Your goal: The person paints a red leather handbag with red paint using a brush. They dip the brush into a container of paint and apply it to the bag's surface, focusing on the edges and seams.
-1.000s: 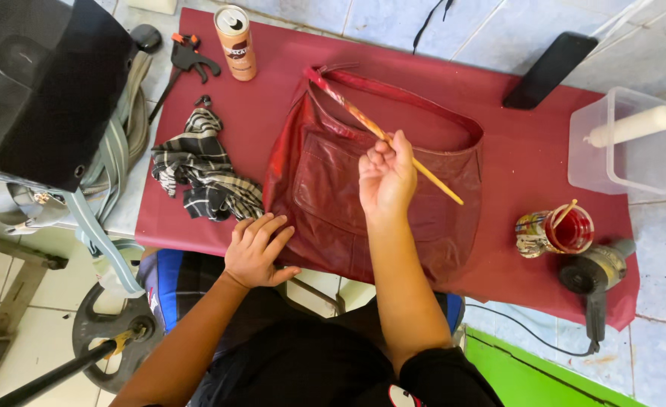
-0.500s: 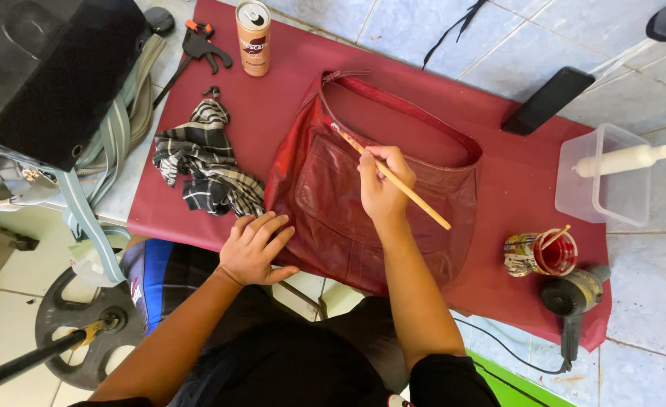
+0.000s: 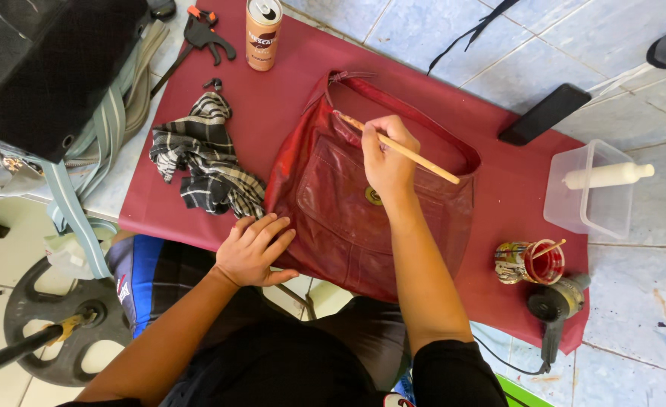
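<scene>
A red leather handbag is laid flat on a maroon sheet that covers the surface, apparently so that stray colour is kept off what lies beneath. The left hand is spread open and pressed on the bag's lower left edge, grasping nothing; the leather is thereby held still and taut. The right hand is clenched around a thin wooden brush, which is gripped near its middle like a pen, with its red-stained tip set against the bag's upper rim beside the strap. A small cup of red liquid, with a stick standing in it, is kept just right of the bag, within easy reach of the brush hand. A checked cloth is bunched to the bag's left. Further off, a drink can and a clamp are set at the far edge, and a clear plastic tub and a corded power tool lie at the right.
</scene>
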